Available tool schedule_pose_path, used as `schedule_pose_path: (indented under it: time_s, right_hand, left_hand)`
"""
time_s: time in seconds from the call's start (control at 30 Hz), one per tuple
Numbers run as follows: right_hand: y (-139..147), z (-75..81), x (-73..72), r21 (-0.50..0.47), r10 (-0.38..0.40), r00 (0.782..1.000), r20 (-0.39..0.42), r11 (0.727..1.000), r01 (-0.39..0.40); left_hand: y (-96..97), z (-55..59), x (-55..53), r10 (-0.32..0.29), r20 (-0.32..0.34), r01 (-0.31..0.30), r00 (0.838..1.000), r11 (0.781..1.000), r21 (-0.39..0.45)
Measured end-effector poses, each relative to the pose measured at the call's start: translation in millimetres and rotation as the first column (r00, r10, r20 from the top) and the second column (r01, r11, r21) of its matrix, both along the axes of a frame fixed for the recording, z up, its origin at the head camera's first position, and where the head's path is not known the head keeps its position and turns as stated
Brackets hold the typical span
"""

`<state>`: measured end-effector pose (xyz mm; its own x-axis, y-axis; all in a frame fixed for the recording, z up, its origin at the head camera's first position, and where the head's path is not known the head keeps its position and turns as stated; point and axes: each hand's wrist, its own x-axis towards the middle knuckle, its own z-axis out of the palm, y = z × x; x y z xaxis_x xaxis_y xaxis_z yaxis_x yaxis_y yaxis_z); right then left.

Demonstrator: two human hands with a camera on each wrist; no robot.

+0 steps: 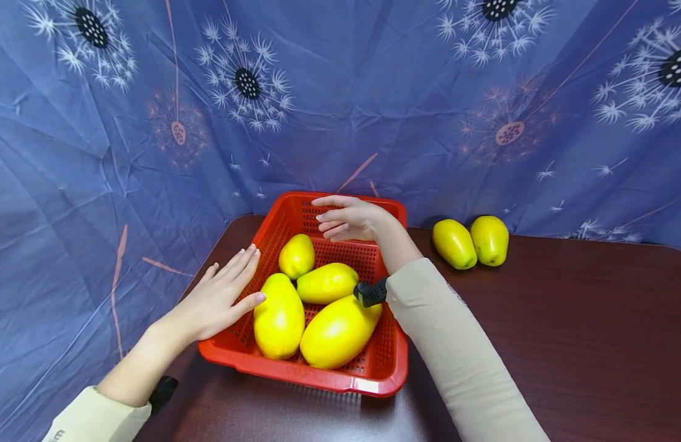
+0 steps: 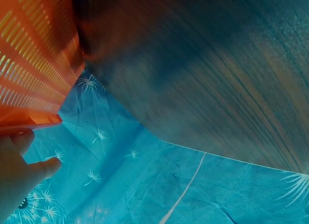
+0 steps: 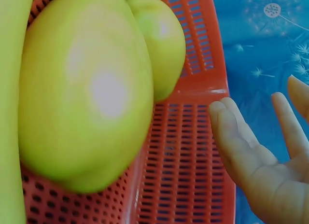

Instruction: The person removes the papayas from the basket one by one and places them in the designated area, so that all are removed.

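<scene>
A red plastic basket (image 1: 313, 368) with slotted walls stands on the table, holding several yellow mango-like fruits (image 1: 340, 331). My left hand (image 1: 224, 294) rests on the basket's left rim, its fingers straight and the thumb reaching over the inside edge. The left wrist view shows part of that hand (image 2: 21, 163) at the rim from outside. Over the back of the basket hovers my right hand (image 1: 348, 218), fingers loosely extended and holding nothing. In the right wrist view, the hand (image 3: 270, 171) is beside the slotted wall, with a large yellow fruit (image 3: 87, 93) close to the camera.
Two more yellow fruits (image 1: 473, 242) lie together on the dark brown table (image 1: 567, 331), right of the basket near the back edge. A blue cloth (image 1: 340, 110) with a dandelion pattern hangs behind the table and down its left side.
</scene>
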<state>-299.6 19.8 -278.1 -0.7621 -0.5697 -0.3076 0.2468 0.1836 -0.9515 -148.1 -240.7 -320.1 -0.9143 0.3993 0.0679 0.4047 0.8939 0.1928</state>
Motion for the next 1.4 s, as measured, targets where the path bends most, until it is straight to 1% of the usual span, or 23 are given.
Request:
schedule_pose_path:
  time_s: [0.17,0.3,0.4,0.6,0.87,1.13,1.4]
  right_hand:
    - [-13,-6.1,-0.1,0.006,-0.039,0.998,0.051,0.999,0.039]
    - [-22,-8.9,0.1,0.049,-0.083,0.995,0.053,0.995,0.081]
    - [-29,-9.8,0.1,0.070,-0.081,0.996,0.045,0.994,0.078]
    - [-37,-14.8,-0.7,0.118,-0.064,0.996,0.057,0.991,0.057]
    - [-37,-21.9,-2.7,0.242,-0.035,0.997,0.067,0.970,0.018]
    - [-43,-31.0,-0.8,0.271,0.005,0.995,0.101,0.962,-0.032]
    - [-50,-41.8,0.1,0.275,0.112,0.989,0.093,0.952,-0.134]
  left_hand:
    - [0.0,0.2,-0.1,0.002,0.009,-0.002,1.000,1.000,-0.001]
    - [-0.3,-0.3,-0.3,0.003,0.014,-0.003,1.000,1.000,0.000]
    - [-0.9,-1.0,-0.4,0.006,0.013,-0.006,1.000,1.000,0.002]
    - [-1.7,-3.4,-0.6,0.006,0.013,-0.007,1.000,1.000,0.010]
    - [-1.1,-1.8,-1.2,0.014,0.023,-0.015,1.000,1.000,0.008]
    - [-0.4,-1.4,-0.7,0.015,0.020,-0.015,1.000,1.000,0.001]
    - [-0.6,1.3,-1.0,0.010,0.034,-0.010,0.999,1.000,0.007]
